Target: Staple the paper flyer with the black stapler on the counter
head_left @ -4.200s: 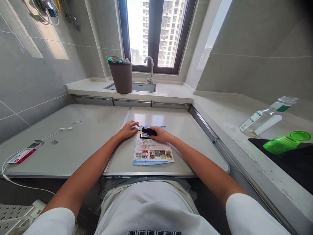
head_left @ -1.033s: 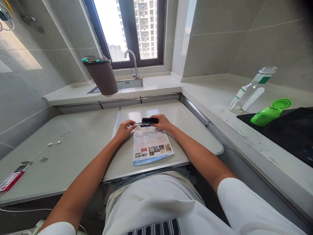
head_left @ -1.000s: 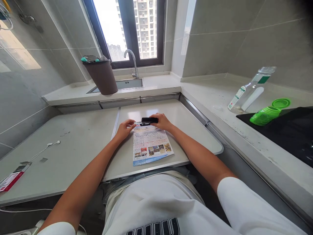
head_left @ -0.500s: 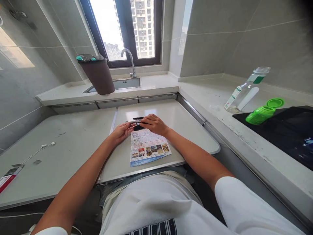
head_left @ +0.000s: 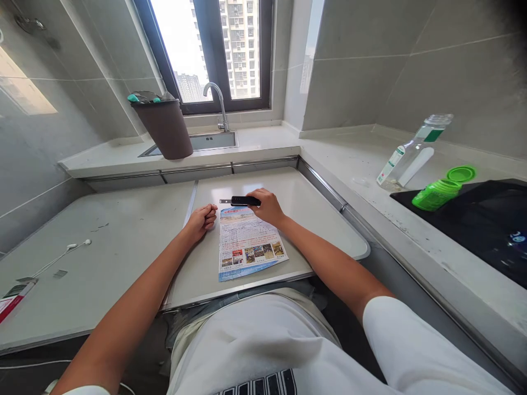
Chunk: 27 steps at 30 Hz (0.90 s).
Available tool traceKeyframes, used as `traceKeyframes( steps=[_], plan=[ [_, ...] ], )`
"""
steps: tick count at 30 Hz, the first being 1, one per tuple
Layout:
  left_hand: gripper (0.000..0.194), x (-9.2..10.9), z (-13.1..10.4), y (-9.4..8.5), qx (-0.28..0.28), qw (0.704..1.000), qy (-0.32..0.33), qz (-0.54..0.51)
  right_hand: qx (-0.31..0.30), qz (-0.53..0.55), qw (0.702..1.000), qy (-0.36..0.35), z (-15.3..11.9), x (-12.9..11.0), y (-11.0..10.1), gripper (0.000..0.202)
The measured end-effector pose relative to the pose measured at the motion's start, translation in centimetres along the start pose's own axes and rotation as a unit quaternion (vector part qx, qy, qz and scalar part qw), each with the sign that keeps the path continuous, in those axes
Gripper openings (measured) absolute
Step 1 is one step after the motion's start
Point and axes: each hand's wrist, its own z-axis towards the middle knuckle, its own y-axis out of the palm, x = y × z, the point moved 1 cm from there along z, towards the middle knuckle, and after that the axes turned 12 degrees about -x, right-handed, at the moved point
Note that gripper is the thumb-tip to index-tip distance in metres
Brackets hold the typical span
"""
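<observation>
My right hand (head_left: 268,206) grips a black stapler (head_left: 242,201) by its right end, just above the top of a printed leaflet (head_left: 252,241). A flat metal strip (head_left: 225,201) sticks out of the stapler's left end. Left of the leaflet, my left hand (head_left: 202,219) rests closed near the table, fingers curled in. Whatever those fingers hold, if anything, is hidden. Blue bands, dense text and a row of small photos cover the leaflet, which lies flat with a second blue-edged sheet showing under its lower edge.
On the left of the white folding table (head_left: 135,219) lie white earphones (head_left: 72,246) and a red-and-white box (head_left: 16,300). A brown bin (head_left: 164,129) stands by the sink (head_left: 214,141). At right are a clear bottle (head_left: 411,156), an open green bottle (head_left: 438,195) and a black cooktop (head_left: 473,219).
My left hand has let go of the stapler and drawn back toward me, its fingers now curled. The stapler's spread parts have come together in my right hand.
</observation>
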Motion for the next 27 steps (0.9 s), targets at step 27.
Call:
traceKeyframes(
  steps=[27],
  plan=[
    [0.04, -0.4, -1.3, 2.0, -0.153, 0.942, 0.077, 0.287, -0.096, 0.003, 0.97, -0.221, -0.2, -2.9, 1.3, 0.022]
  ],
)
